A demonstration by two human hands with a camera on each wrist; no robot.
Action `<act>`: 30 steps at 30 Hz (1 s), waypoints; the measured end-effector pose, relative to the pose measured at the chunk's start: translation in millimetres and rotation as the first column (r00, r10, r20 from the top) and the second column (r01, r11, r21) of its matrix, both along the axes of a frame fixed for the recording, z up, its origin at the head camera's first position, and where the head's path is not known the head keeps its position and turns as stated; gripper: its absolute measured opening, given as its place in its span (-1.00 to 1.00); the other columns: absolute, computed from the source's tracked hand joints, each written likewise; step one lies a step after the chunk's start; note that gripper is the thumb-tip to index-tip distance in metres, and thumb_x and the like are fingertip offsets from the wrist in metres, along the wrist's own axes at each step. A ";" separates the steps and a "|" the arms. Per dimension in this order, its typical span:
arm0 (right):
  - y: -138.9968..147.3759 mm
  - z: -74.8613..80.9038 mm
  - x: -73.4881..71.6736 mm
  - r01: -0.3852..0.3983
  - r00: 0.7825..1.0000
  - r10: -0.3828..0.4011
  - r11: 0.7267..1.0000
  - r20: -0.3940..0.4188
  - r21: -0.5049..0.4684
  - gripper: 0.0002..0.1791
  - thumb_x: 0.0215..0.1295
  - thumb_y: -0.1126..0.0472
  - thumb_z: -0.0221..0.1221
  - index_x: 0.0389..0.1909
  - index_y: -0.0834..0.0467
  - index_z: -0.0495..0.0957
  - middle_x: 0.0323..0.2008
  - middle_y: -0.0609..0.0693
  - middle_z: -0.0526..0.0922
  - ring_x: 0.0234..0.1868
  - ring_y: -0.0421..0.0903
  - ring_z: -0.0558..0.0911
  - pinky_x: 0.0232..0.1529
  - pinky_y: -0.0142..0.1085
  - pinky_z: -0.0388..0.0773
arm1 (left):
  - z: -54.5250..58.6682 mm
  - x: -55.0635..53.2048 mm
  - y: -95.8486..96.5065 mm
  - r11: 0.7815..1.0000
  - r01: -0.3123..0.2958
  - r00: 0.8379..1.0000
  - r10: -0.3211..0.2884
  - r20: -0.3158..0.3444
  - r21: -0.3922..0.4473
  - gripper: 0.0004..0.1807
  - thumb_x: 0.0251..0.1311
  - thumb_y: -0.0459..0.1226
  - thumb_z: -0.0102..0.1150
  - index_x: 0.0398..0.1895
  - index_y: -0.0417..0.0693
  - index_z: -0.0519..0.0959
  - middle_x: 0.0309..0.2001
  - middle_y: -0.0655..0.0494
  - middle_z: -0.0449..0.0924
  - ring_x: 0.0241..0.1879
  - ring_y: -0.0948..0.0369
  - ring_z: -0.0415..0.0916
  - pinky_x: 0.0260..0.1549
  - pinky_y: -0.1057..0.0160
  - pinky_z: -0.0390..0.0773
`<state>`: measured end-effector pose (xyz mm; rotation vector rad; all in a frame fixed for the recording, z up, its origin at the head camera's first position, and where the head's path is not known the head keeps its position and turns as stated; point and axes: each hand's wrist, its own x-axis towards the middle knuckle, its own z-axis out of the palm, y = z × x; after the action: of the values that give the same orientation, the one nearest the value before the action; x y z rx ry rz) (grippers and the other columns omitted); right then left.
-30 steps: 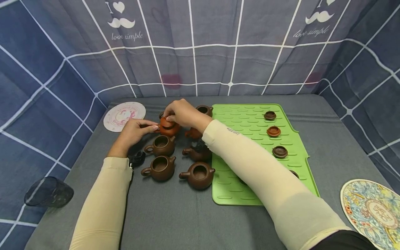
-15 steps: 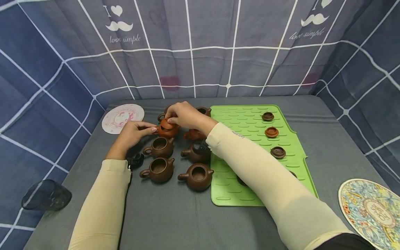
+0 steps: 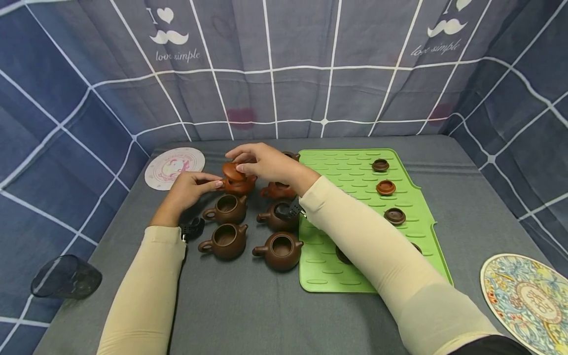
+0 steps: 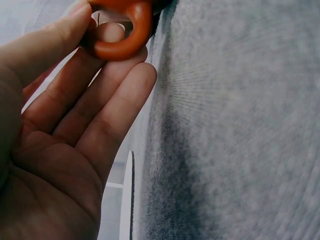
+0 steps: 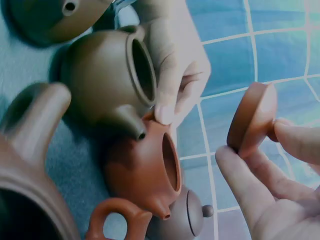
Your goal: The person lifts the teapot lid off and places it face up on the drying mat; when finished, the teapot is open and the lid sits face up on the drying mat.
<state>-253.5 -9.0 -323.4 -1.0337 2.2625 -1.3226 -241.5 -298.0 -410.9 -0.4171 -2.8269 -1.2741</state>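
Note:
An orange-red clay teapot (image 3: 238, 186) stands toward the back left, its mouth uncovered in the right wrist view. My left hand (image 3: 188, 191) pinches its looped handle (image 4: 120, 51) between thumb and fingers, with the other fingers extended below. Close over the pot, my right hand (image 3: 268, 165) holds the matching orange-red teapot lid (image 5: 252, 120). The thumb is at the lid's knob and a fingertip at its rim; a gap separates lid and pot. A dark brown open teapot (image 3: 226, 209) is just in front, and a lidded one (image 5: 185, 215) shows behind.
Several brown teapots, such as this front one (image 3: 281, 251), crowd around. A green mat (image 3: 319, 212) on the right bears several lids, including an orange-red lid (image 3: 385, 187). A pink-white disc (image 3: 174, 169), a dark glass (image 3: 66, 277) and a patterned round mat (image 3: 528, 298) lie outward.
My right hand has shifted slightly right with its fingers more extended, and more of the lid shows, raised over the pot. The left hand keeps its pinch on the handle.

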 end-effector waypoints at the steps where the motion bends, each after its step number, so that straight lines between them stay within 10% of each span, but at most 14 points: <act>1: 1.1 -0.2 1.1 -0.012 0.999 0.013 0.999 0.039 -0.030 -0.54 0.63 0.23 0.14 0.47 0.00 0.50 0.28 0.00 0.59 0.15 -0.15 0.62 0.12 -0.16 0.58 | -0.1 0.0 0.2 1.000 -0.001 1.000 0.001 0.002 -0.001 -0.66 0.39 -0.07 0.42 0.01 -0.13 0.81 -0.13 0.00 0.79 -0.08 0.13 0.63 -0.04 0.18 0.48; 9: 11.8 -5.5 3.1 -0.095 0.927 0.200 0.944 0.318 -0.317 -0.50 0.66 0.38 0.01 0.53 0.14 0.42 0.38 0.13 0.44 0.33 -0.04 0.52 0.25 -0.16 0.51 | -1.0 -0.6 0.7 1.000 -0.010 1.000 0.010 0.007 -0.019 -0.63 0.40 -0.04 0.41 0.03 -0.13 0.81 -0.12 -0.02 0.79 -0.03 0.08 0.63 0.05 0.04 0.48; 19: 55.3 -3.5 11.7 0.029 0.835 0.256 0.864 0.487 -0.502 -0.28 0.34 0.64 0.18 0.50 0.25 0.34 0.32 0.36 0.34 0.28 0.37 0.49 0.28 0.06 0.48 | -0.7 -0.9 2.2 1.000 -0.010 1.000 0.010 0.004 -0.015 -0.64 0.39 -0.06 0.42 0.03 -0.13 0.81 -0.10 -0.02 0.78 -0.01 0.09 0.62 0.07 0.09 0.46; 23: 76.4 -5.6 16.1 0.087 0.841 0.212 0.855 0.498 -0.512 -0.15 0.23 0.75 0.21 0.52 0.30 0.23 0.25 0.43 0.39 0.20 0.36 0.59 0.19 0.04 0.56 | -1.0 -0.4 1.4 1.000 -0.010 1.000 0.010 -0.008 -0.019 -0.64 0.39 -0.05 0.42 0.02 -0.12 0.81 -0.09 -0.01 0.78 0.01 0.10 0.62 0.10 0.06 0.46; 30: 117.5 -16.0 27.9 0.233 0.923 -0.110 0.923 0.370 -0.306 -0.18 0.19 0.61 0.40 0.45 0.24 0.31 0.23 0.29 0.46 0.10 0.23 0.68 0.02 -0.08 0.66 | -1.3 0.2 0.5 1.000 -0.007 1.000 0.007 -0.016 -0.022 -0.65 0.38 -0.03 0.42 0.01 -0.09 0.82 -0.11 0.01 0.79 -0.02 0.13 0.62 0.05 0.15 0.45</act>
<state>-225.6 108.5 -339.5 -0.6344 1.9317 -1.8643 -241.3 -297.5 -412.2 -0.4153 -2.8292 -1.2343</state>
